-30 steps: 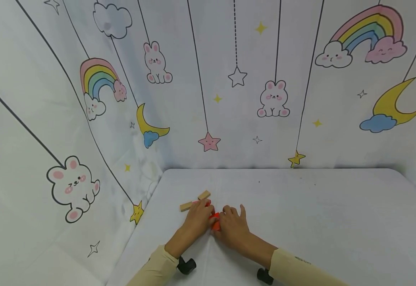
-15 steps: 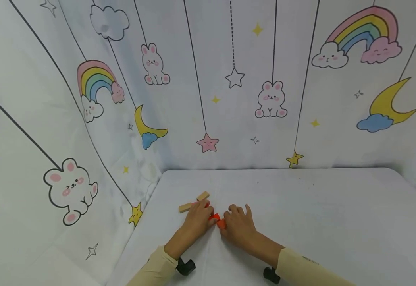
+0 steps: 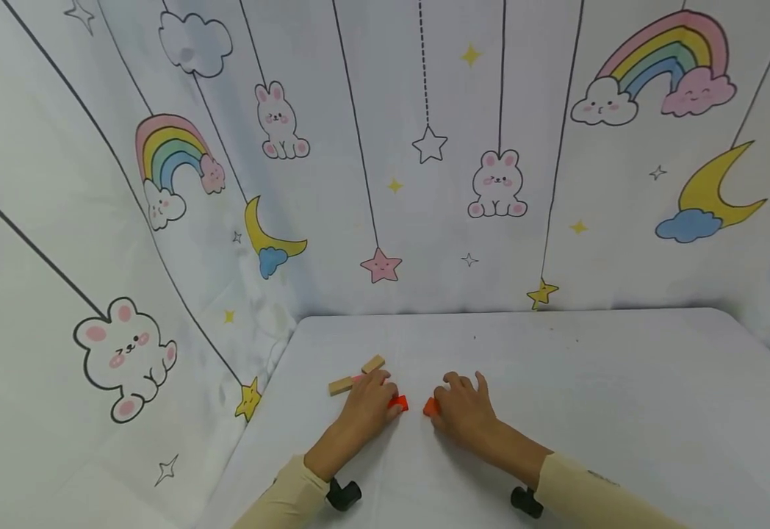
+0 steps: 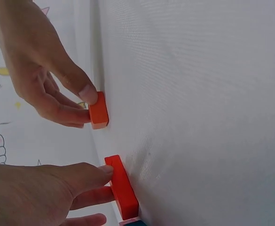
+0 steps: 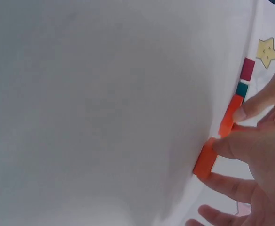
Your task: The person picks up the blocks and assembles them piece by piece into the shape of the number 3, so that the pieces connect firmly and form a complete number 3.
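Two small rectangular blocks stand on the white table, one under each hand. My left hand (image 3: 368,402) pinches the red block (image 4: 122,188) between thumb and fingers at its long sides. A short way to the right, my right hand (image 3: 466,413) pinches the orange block (image 4: 98,112) by thumb and fingertips. A gap separates the two blocks in the head view. Behind the left hand lie a plain wooden block (image 3: 341,386) and a second wooden block (image 3: 373,364). A pinkish block (image 3: 357,379) is partly hidden by that hand.
In the right wrist view, a teal block (image 5: 242,89) and a dark red block (image 5: 247,69) lie in line beyond the red one. White tabletop (image 3: 590,411) stretches to the right. A cloth wall with printed rabbits and stars (image 3: 385,162) rises behind the table.
My right hand has moved to the right with the orange block, away from the red one, so a gap has opened between them. The left hand stays nearly in place.
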Available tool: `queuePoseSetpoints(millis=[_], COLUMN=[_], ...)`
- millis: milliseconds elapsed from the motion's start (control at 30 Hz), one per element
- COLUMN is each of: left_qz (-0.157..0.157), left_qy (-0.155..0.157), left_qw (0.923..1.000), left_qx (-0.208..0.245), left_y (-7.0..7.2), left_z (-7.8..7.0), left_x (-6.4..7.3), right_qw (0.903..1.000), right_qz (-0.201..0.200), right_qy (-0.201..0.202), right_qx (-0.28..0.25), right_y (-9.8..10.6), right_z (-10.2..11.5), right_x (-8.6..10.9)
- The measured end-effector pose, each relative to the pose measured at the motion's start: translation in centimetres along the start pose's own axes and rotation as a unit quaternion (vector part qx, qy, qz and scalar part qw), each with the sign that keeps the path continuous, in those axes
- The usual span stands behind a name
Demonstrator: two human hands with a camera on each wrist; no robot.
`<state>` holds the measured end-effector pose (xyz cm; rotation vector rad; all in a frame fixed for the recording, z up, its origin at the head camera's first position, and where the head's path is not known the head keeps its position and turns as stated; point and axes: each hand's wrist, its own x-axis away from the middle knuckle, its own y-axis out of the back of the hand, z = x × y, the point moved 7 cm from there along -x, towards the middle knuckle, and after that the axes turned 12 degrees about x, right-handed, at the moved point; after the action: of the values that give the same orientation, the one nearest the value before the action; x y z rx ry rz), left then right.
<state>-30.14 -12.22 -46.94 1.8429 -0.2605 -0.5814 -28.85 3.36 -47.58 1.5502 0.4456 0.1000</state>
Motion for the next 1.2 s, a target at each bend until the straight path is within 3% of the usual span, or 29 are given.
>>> queuePoseSetpoints(millis=[233, 567, 1200], left_qz=[0.013, 0.011, 0.023], left_qy=[0.005, -0.015, -0.027], left_qw=[0.9999, 0.9997, 0.9993], left_qx=[-0.004, -0.018, -0.009], left_y=[-0.5, -0.7, -0.7], left_z=[-0.1, -0.8, -2.1], left_x=[-0.2, -0.6, -1.0], right_qw=[1.0, 0.9999, 0.9985], right_qz=[0.003, 0.007, 0.025], right_qy=[-0.007, -0.002, 0.002], right_qx=[0.0, -0.011, -0.048], right_y=[0.1, 0.7, 0.4], right_z=[-1.8, -3.7, -5.5], right_x=[0.3, 1.2, 1.9])
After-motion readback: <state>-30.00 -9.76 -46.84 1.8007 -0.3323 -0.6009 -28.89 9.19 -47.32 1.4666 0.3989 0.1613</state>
